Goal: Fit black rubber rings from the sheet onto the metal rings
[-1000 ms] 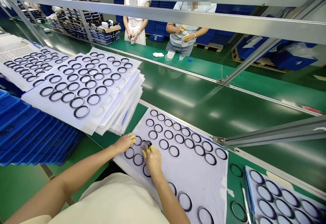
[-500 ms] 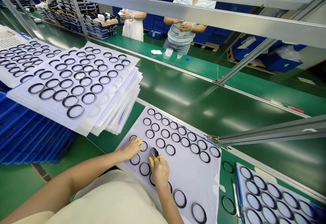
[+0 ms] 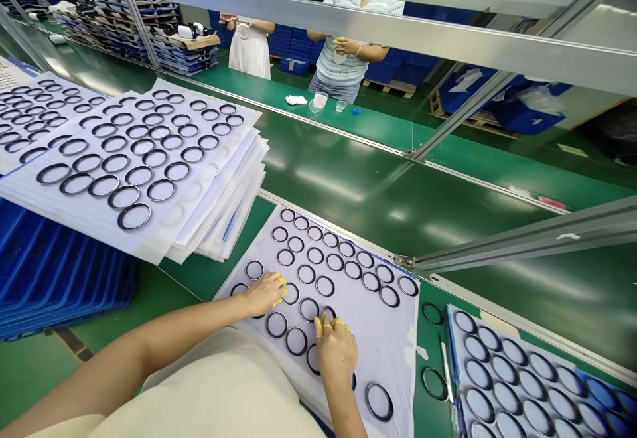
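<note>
Black rings lie in rows on a white sheet (image 3: 371, 338) in front of me. My right hand (image 3: 337, 348), with yellow finger cots on its fingertips, pinches the near edge of a black ring (image 3: 329, 312) at the sheet's middle; the fingers partly hide it. Just left of it another black ring (image 3: 309, 310) lies flat. My left hand (image 3: 267, 292), also in yellow finger cots, rests palm down over the sheet's left part, fingers loosely bent and apart from any grip. Its fingertips overlap the left edge of a flat black ring (image 3: 290, 294).
Stacked sheets with rings (image 3: 199, 216) stand at the left above blue trays (image 3: 60, 265). At the right lie another ring-covered stack (image 3: 505, 375), two loose rings and a white pen-like tool (image 3: 446, 368). A metal frame post (image 3: 522, 242) crosses the right. Two people stand beyond the bench.
My right hand has moved right across the sheet, and the ring material it held upright is no longer so; rings now lie flat there. My left hand has shifted slightly right. The view has turned slightly.
</note>
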`<action>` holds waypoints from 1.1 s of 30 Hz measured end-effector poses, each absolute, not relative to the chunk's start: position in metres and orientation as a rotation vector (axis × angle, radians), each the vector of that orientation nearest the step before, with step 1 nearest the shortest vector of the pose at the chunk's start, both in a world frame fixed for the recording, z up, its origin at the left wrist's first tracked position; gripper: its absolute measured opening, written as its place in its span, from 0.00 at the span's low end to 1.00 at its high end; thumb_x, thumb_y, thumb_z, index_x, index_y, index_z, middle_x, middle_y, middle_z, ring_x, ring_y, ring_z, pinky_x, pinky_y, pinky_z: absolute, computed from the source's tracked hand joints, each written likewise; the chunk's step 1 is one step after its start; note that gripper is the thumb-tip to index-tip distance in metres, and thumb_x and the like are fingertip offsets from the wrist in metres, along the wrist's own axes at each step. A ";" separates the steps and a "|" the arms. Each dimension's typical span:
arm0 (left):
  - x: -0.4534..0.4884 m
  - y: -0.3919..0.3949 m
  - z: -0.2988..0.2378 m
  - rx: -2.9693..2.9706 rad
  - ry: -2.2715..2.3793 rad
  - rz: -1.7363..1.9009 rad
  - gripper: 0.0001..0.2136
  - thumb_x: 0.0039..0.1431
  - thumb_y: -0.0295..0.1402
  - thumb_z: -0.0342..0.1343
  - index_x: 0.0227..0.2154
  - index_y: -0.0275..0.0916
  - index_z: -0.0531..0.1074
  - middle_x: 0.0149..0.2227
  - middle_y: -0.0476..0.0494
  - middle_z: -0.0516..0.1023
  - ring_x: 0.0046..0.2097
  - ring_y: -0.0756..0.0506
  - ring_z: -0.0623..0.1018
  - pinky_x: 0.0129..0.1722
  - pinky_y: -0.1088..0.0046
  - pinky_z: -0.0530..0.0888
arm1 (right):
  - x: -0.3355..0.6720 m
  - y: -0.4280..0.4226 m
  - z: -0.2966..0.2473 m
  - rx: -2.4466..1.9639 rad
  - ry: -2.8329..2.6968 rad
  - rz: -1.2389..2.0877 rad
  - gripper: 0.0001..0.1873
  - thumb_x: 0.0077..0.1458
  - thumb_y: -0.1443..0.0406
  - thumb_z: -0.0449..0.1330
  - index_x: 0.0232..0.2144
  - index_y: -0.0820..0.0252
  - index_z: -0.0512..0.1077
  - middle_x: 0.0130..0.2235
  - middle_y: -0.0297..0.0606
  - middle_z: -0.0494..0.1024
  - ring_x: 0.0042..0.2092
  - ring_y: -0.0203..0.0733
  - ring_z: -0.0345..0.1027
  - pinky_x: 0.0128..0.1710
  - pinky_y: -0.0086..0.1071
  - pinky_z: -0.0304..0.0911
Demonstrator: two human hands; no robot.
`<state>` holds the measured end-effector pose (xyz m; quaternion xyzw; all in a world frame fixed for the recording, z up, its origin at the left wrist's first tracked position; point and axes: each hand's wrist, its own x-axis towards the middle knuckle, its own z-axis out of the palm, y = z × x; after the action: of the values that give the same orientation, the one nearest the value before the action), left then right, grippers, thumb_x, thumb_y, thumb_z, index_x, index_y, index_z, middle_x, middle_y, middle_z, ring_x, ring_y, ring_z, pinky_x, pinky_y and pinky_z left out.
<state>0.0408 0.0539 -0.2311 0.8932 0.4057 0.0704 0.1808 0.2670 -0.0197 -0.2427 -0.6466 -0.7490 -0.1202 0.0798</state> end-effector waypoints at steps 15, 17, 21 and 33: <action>0.017 0.111 -0.229 2.370 1.531 0.277 0.08 0.61 0.28 0.53 0.42 0.35 0.73 0.45 0.38 0.72 0.48 0.41 0.70 0.49 0.58 0.69 | 0.334 -0.029 -0.239 -2.057 -2.054 -0.451 0.24 0.64 0.57 0.48 0.33 0.68 0.78 0.33 0.52 0.76 0.31 0.50 0.68 0.31 0.39 0.57; 0.013 0.122 -0.232 2.374 1.538 0.249 0.09 0.62 0.32 0.54 0.43 0.35 0.72 0.46 0.40 0.72 0.49 0.42 0.72 0.49 0.57 0.70 | 0.325 -0.014 -0.241 -1.990 -2.103 -0.374 0.21 0.64 0.59 0.49 0.36 0.66 0.78 0.38 0.51 0.77 0.36 0.49 0.69 0.37 0.38 0.60; 0.016 0.130 -0.241 2.405 1.518 0.209 0.12 0.63 0.36 0.54 0.45 0.36 0.70 0.48 0.41 0.73 0.47 0.43 0.74 0.47 0.58 0.73 | 0.299 0.026 -0.253 -1.879 -2.218 -0.226 0.13 0.61 0.65 0.53 0.39 0.62 0.77 0.42 0.47 0.77 0.41 0.47 0.70 0.42 0.36 0.61; 0.031 0.124 -0.227 2.517 1.382 0.245 0.07 0.61 0.33 0.56 0.37 0.34 0.73 0.43 0.40 0.72 0.47 0.42 0.71 0.46 0.62 0.70 | 0.264 0.064 -0.255 -1.712 -2.329 0.077 0.08 0.63 0.62 0.56 0.37 0.62 0.71 0.35 0.34 0.74 0.34 0.36 0.69 0.37 0.35 0.67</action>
<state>0.0307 0.1243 -0.2265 0.8660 0.4756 0.0842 0.1295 0.2639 0.0645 -0.2551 -0.5874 -0.7992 0.0263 0.1246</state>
